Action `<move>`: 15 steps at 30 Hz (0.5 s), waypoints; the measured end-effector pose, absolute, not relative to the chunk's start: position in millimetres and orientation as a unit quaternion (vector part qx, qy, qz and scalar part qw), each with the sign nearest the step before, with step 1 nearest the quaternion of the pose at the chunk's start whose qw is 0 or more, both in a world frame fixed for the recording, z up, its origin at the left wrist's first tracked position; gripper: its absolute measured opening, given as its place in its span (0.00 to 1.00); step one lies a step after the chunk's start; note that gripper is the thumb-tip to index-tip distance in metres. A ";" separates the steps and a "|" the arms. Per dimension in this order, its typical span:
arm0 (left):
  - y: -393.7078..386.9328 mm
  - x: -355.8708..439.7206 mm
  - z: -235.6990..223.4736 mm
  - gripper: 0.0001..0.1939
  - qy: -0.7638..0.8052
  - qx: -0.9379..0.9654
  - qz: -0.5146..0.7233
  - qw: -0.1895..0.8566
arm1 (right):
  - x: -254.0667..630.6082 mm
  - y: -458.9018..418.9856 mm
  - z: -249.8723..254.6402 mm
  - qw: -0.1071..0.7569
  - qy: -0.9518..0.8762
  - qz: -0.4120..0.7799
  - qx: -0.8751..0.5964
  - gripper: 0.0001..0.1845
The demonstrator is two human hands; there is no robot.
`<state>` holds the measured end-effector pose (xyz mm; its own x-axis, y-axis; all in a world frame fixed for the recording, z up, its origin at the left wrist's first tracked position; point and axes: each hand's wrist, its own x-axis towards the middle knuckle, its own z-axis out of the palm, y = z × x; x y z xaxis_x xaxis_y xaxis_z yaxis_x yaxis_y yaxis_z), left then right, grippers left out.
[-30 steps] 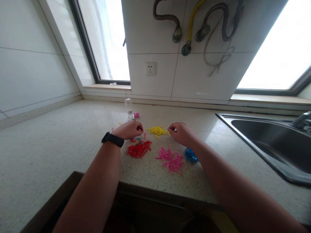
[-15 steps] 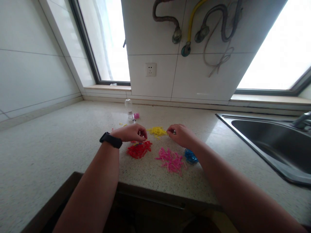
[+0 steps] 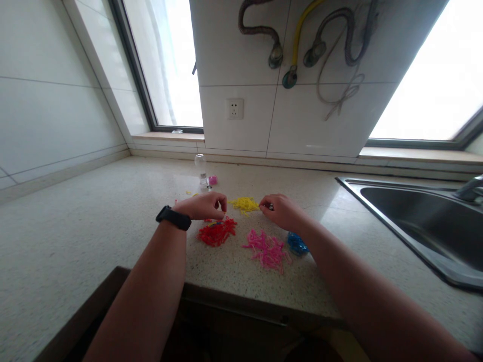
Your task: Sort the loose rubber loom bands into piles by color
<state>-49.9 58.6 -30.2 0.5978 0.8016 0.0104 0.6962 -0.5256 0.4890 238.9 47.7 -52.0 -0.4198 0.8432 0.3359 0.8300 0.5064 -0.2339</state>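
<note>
Small coloured pieces lie sorted in heaps on a speckled counter (image 3: pixel 94 221): a red pile (image 3: pixel 217 233), a yellow pile (image 3: pixel 245 203), a pink pile (image 3: pixel 266 248) and a blue pile (image 3: pixel 297 243). My left hand (image 3: pixel 204 205), with a black band on its wrist, hovers just above the red pile, fingers curled in a pinch. My right hand (image 3: pixel 281 210) sits beside the yellow pile, fingertips pinched on something too small to name.
A small clear bottle (image 3: pixel 200 168) and a pink bit (image 3: pixel 213 179) stand behind the piles. A steel sink (image 3: pixel 422 221) fills the right side. A wall socket (image 3: pixel 234 108) and hanging hoses (image 3: pixel 302 40) are on the tiled wall. The counter's front edge runs below the piles.
My left hand has moved a little right and down over the red pile, hiding the loose mixed pieces. My right hand has barely shifted.
</note>
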 end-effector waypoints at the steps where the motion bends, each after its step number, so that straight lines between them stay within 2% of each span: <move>1: 58.4 -49.5 -30.2 0.09 0.432 0.865 0.119 0.225 | 238.9 47.8 -51.8 0.209 -0.843 0.015 -0.495 0.11; 8: 55.9 -45.8 -31.0 0.05 0.415 0.848 0.130 0.303 | 238.8 47.6 -51.4 0.212 -0.847 0.009 -0.488 0.10; 15: 55.0 -45.0 -30.4 0.07 0.431 0.848 0.133 0.279 | 238.8 48.3 -53.2 0.218 -0.848 0.007 -0.483 0.09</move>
